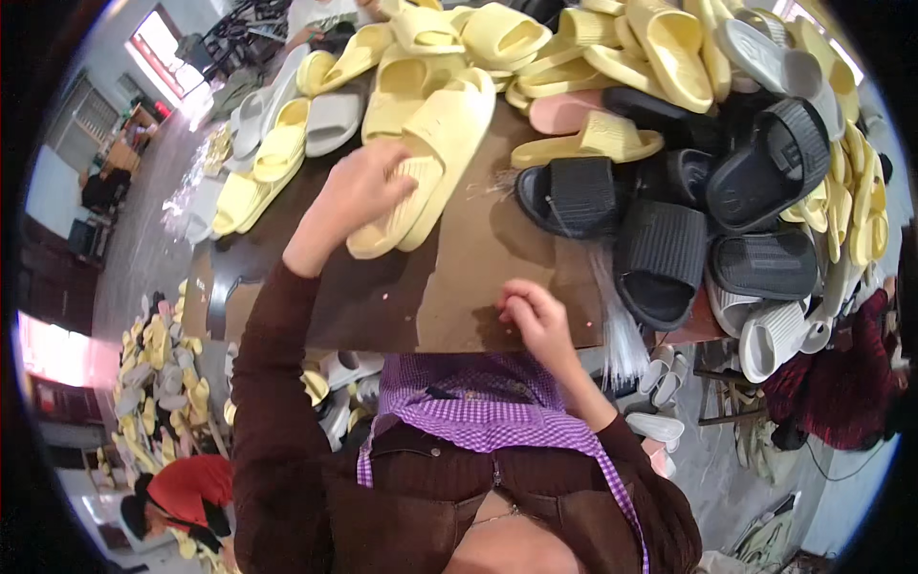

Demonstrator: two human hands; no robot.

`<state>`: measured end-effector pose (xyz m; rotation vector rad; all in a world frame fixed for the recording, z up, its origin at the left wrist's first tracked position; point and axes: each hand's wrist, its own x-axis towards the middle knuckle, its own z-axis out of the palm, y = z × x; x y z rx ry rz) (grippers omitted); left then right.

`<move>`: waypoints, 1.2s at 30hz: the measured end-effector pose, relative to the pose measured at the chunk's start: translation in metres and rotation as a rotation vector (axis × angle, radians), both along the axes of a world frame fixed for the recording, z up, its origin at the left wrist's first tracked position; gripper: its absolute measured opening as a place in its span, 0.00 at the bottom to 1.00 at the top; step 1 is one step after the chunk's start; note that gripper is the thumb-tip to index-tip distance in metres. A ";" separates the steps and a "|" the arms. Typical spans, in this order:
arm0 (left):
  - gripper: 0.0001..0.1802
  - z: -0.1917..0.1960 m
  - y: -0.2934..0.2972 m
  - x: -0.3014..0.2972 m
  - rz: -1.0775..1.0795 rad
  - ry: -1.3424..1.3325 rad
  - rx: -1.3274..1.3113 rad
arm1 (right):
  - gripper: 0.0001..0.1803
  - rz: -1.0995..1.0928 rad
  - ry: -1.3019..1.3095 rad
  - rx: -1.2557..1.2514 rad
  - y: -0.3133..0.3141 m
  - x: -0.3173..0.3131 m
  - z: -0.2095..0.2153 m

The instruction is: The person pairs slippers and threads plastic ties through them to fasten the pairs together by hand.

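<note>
My left hand (365,194) is over a pair of yellow slippers (457,129) lying on the brown tabletop. Its fingers are bent in toward the thumb beside the ribbed strap. Whether they grip the strap or something small cannot be made out. Close to the table's near edge, my right hand (535,318) has its fingers curled and thumb pressed in; anything inside is hidden. Right of that hand, a bundle of clear plastic strands (620,330) hangs over the edge. Black slippers (662,258) lie beyond the strands, beside a single yellow slipper (588,143).
Yellow slippers (669,48) are heaped along the table's far side. Grey slippers (335,122) lie at the left, and a pink one (566,113) shows under the heap. A person in red (196,488) bends near a floor pile of slippers (163,383).
</note>
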<state>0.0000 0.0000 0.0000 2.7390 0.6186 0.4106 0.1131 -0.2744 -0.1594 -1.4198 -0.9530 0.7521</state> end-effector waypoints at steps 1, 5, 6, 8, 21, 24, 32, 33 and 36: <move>0.19 0.000 -0.017 -0.018 -0.059 -0.060 0.106 | 0.22 -0.056 0.102 0.058 -0.001 0.003 0.012; 0.10 -0.012 -0.065 -0.081 -0.145 -0.070 0.260 | 0.20 -0.122 0.237 0.117 0.023 0.000 0.055; 0.08 -0.015 -0.072 -0.094 -0.167 -0.052 0.286 | 0.20 -0.167 0.269 0.097 0.034 -0.006 0.062; 0.08 -0.025 -0.081 -0.110 -0.187 -0.050 0.293 | 0.20 -0.199 0.296 0.060 0.051 -0.013 0.070; 0.09 -0.038 -0.082 -0.163 -0.149 0.078 0.442 | 0.14 -0.381 0.088 -0.068 0.104 -0.022 0.069; 0.06 -0.029 -0.075 -0.183 -0.093 0.114 0.468 | 0.13 -0.575 -0.032 0.009 0.095 0.011 0.075; 0.04 -0.002 -0.044 -0.197 -0.181 0.326 0.703 | 0.15 -0.377 -0.579 0.102 0.092 0.039 0.148; 0.04 -0.004 -0.037 -0.190 -0.215 0.310 0.711 | 0.15 -0.346 -0.593 0.068 0.108 0.040 0.147; 0.07 -0.006 -0.024 -0.163 -0.332 0.409 0.843 | 0.15 -0.120 -0.802 0.207 0.171 0.033 0.129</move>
